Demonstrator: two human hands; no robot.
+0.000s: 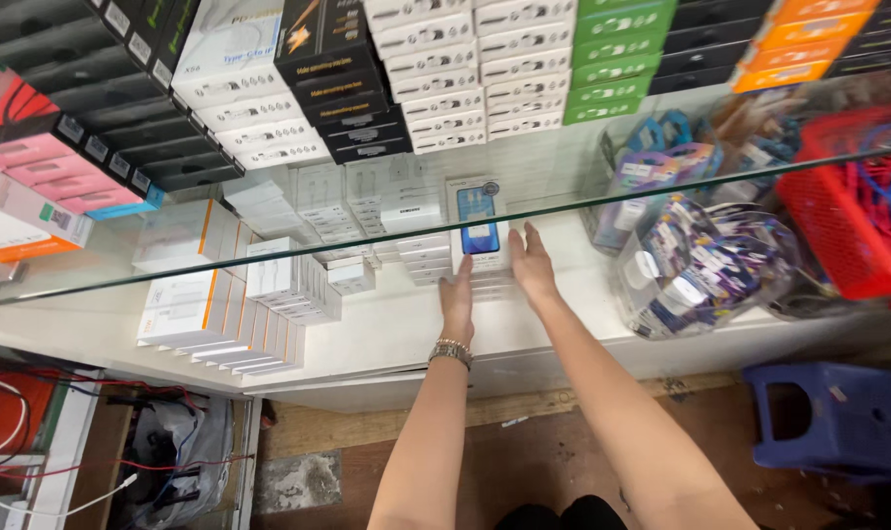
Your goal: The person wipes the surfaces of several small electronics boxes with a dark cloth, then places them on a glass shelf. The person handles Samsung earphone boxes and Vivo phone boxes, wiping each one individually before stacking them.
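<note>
- White box w/ blue picture (479, 224) stands upright at the back of the white shelf (396, 329), under the glass shelf (367, 245), on a low stack of clear boxes (485, 283).
- Left hand (456, 299) lies flat vs. the stack's left side, fingers straight; grip fully open, holds nothing.
- Right hand (530, 263) is flat at the box's right edge, fingers spread; grip open too, touching, not clasping.
- Judgement: press both palms evenly so box + stack stay square; keep knuckles low, clear of the glass; don't nudge the white boxes (288, 285) left of it.
</note>
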